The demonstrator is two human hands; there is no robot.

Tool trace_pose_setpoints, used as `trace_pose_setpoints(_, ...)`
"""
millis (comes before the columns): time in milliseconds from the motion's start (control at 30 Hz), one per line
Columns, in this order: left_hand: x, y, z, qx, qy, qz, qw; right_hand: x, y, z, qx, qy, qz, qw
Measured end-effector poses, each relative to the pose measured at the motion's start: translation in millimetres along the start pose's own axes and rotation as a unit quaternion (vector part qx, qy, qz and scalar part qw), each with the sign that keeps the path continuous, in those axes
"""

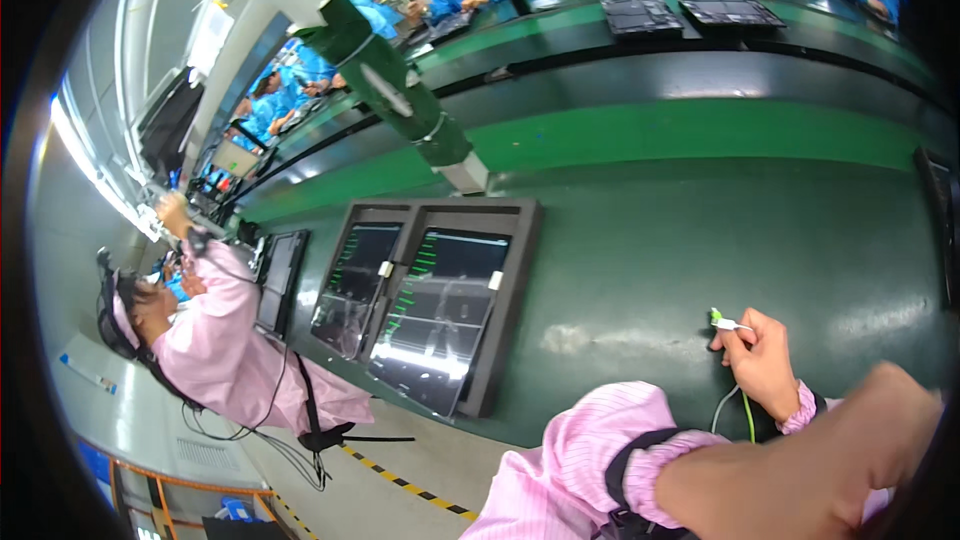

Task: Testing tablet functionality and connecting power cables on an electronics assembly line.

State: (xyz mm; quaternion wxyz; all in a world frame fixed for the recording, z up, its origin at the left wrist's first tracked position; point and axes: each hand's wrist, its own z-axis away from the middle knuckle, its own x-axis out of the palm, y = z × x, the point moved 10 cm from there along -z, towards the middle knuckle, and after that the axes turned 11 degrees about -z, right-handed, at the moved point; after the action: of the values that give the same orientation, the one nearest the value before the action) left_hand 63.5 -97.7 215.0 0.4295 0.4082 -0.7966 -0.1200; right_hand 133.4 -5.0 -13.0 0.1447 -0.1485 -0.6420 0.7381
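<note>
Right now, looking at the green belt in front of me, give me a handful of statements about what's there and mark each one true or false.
1. A hand pinches a small white connector with a green tip. True.
2. The dark tray holds four panels. False: two panels lie in it, side by side.
3. A white and a green cable hang from the connector. True.
4. The connector is plugged into the tray. False: it is held apart from the tray, over the bare green belt.
5. A person in a pink coat is at the left. True.

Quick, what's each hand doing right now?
Left hand: cannot tell; only a forearm shows.
Right hand: closed, pinching a small white-and-green cable connector.
</note>
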Motion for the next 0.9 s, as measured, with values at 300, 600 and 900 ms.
trace_pose_setpoints(300, -117, 33, 60, -0.017, 0.233, -0.183, 0.955, -2, -18, 9, -0.074, -0.026, 0.058, 0.995)
trace_pose_setpoints(600, -199, 17, 90, -0.085, 0.349, -0.268, 0.894, -1, -17, 5, -0.049, -0.032, 0.029, 0.998)
trace_pose_setpoints(900, -224, 10, 101, -0.105, 0.357, -0.274, 0.887, 0, -17, 8, -0.013, -0.029, 0.042, 0.999)
